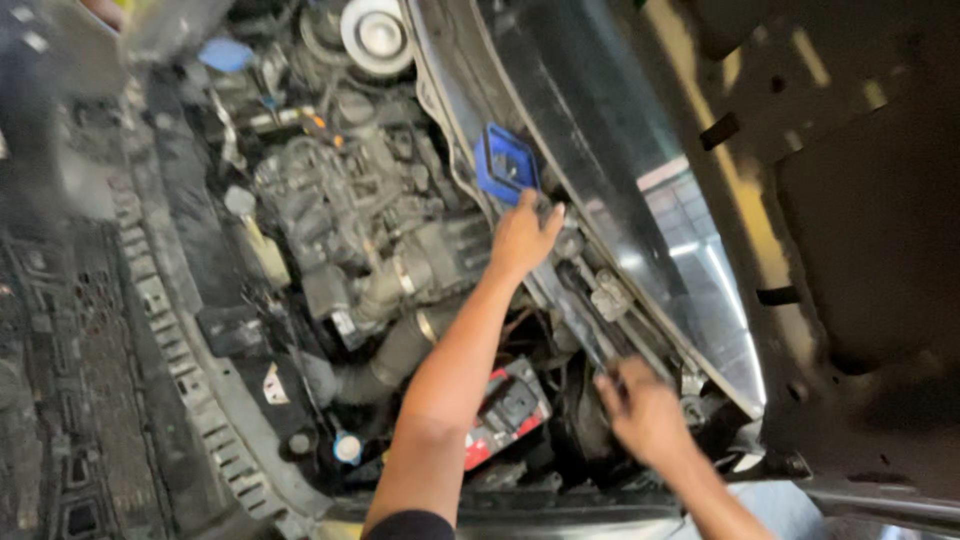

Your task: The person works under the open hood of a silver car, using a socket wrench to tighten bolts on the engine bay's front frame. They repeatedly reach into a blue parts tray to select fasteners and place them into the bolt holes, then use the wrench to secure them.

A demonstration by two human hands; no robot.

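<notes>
— Head camera looks down into an open engine bay (340, 230); what are the hands doing?

— The left hand (522, 238) is stretched out to the rear edge of the bay, near the base of the windscreen (640, 200). Its fingers are spread and lie flat against the dark trim there; the grip is open and has hold of nothing. Just above the fingertips sits a blue square plastic cap (506, 163), close by, though I cannot tell whether a finger touches it.

— And the other one?

— The right hand (645, 410) is lower in the picture, along the same edge, by the wiper linkage (600, 300). Its fingers are curled down around something dark, but the picture is blurred, so I cannot tell what it holds or how tightly the grip is closed.

— What lies around them?

— Under the left forearm there is a battery with a red cover (505, 405). A thick black intake hose (395, 350) runs beside it towards the engine. A small blue round cap (347, 447) sits near the front edge, and a white round cap (375, 35) at the top. The raised bonnet (850, 200) fills the right side.
</notes>
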